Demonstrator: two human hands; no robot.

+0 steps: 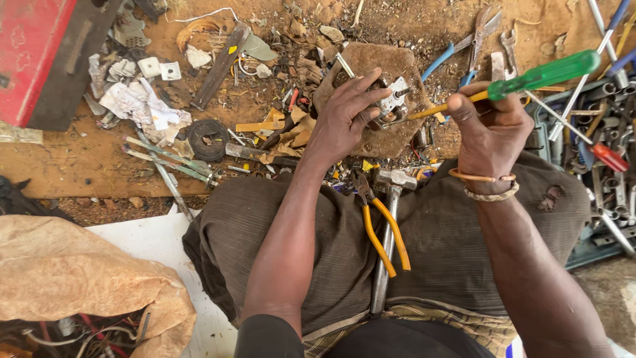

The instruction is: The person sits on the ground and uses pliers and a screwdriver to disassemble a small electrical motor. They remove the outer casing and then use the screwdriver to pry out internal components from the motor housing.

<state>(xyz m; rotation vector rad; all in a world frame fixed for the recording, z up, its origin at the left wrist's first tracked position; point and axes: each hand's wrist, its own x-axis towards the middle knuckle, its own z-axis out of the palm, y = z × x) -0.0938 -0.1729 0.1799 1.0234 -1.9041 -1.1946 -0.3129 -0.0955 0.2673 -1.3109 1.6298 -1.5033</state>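
Here the left hand [344, 116] presses down on a small metal part [391, 103], fingers spread and curled over it, pinning it against a flat brown stone [377, 63] that lies on the dirt ground. The right hand [490, 126] is clamped around a screwdriver [523, 79] with a green handle and yellow shank, its tip touching the metal part. On the person's lap rest yellow-handled pliers [381, 225] and, beside them, a hammer [391, 219] with a metal shaft. Blue-handled pliers [464, 50] lie just beyond the stone. To the right, a tray of tools [596, 132] holds wrenches and a red-handled screwdriver [606, 156].
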